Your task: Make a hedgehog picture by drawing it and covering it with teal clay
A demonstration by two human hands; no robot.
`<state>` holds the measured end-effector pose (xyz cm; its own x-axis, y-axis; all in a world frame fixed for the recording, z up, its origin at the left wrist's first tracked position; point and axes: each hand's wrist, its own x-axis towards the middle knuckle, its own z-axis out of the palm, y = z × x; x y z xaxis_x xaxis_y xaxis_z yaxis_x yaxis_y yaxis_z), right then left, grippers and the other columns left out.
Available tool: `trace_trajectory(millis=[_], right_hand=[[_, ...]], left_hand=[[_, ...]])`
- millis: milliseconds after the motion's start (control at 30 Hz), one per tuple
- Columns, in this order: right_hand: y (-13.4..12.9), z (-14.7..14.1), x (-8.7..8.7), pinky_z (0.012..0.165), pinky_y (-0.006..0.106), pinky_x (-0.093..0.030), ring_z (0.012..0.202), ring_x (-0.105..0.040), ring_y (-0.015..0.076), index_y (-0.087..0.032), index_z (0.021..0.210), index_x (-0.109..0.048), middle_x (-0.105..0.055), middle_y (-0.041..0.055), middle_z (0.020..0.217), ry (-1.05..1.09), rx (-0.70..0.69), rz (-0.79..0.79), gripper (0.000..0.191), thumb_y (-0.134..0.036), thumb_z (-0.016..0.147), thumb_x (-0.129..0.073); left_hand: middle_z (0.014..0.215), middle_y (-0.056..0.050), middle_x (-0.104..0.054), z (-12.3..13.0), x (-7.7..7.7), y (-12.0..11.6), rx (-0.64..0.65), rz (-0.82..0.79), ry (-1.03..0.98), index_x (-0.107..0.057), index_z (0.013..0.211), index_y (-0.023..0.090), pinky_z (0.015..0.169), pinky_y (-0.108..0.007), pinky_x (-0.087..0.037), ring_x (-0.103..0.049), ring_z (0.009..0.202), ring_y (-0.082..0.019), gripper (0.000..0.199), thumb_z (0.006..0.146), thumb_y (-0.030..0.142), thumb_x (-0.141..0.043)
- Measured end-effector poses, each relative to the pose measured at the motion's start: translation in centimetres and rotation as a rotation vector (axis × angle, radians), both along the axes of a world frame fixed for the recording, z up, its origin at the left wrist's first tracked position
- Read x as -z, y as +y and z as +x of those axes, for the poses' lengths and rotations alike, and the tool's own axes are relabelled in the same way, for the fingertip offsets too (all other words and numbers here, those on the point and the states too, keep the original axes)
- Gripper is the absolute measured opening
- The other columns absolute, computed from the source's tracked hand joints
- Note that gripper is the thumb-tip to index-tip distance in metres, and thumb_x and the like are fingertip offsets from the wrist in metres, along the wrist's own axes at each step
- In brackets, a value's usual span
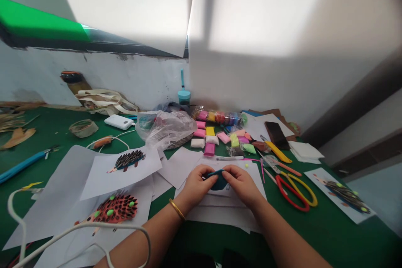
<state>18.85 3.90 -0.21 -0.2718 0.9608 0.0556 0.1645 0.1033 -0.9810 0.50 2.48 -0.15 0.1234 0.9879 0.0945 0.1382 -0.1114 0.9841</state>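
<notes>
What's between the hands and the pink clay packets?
Head view: past the hands holding blue clay come white paper and a pen, before the packets.

You are working in soft, even daylight that washes the pale wall [257, 16] ahead almost white. The dark green worktop [326, 230] stays evenly lit, with only faint shadows under the white paper sheets [220, 213]. The wide lens bends the edges; the corners look dim and slightly soft.
</notes>
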Motion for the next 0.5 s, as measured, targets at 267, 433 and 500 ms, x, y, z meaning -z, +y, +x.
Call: trace_trajectory(millis=[267, 433, 500], right_hand=[[-0.31, -0.24, -0.17, 0.072, 0.032, -0.049, 0.081, -0.062, 0.0207, -0.018, 0.095, -0.066, -0.068, 0.0052, 0.087, 0.069, -0.081, -0.019, 0.047, -0.063, 0.083, -0.058], [-0.35, -0.6, -0.37, 0.076, 0.035, -0.05, 0.084, -0.064, 0.0222, -0.017, 0.092, -0.066, -0.069, 0.0058, 0.088, 0.069, -0.049, -0.044, 0.039, -0.054, 0.08, -0.067], [-0.3, -0.53, -0.39, 0.076, 0.035, -0.051, 0.085, -0.064, 0.0225, -0.017, 0.093, -0.066, -0.069, 0.0063, 0.089, 0.082, -0.043, -0.056, 0.039, -0.054, 0.08, -0.067]], left_hand=[[0.08, -0.003, -0.066, 0.21, -0.37, -0.2, -0.022, -0.055, -0.144, -0.066, 0.084, 0.015, 0.071, -0.029, -0.051, -0.061, 0.077, -0.018, 0.023, 0.079, 0.037, -0.069], [0.082, 0.0, -0.062, 0.32, 0.12, -0.15, -0.025, -0.051, -0.263, -0.062, 0.111, 0.019, 0.067, -0.027, -0.051, -0.061, 0.074, -0.015, 0.046, 0.071, 0.033, -0.078], [0.082, 0.001, -0.062, 0.36, 0.18, -0.17, -0.045, -0.033, -0.283, -0.062, 0.11, 0.02, 0.069, -0.028, -0.052, -0.062, 0.075, -0.015, 0.046, 0.069, 0.031, -0.08]])
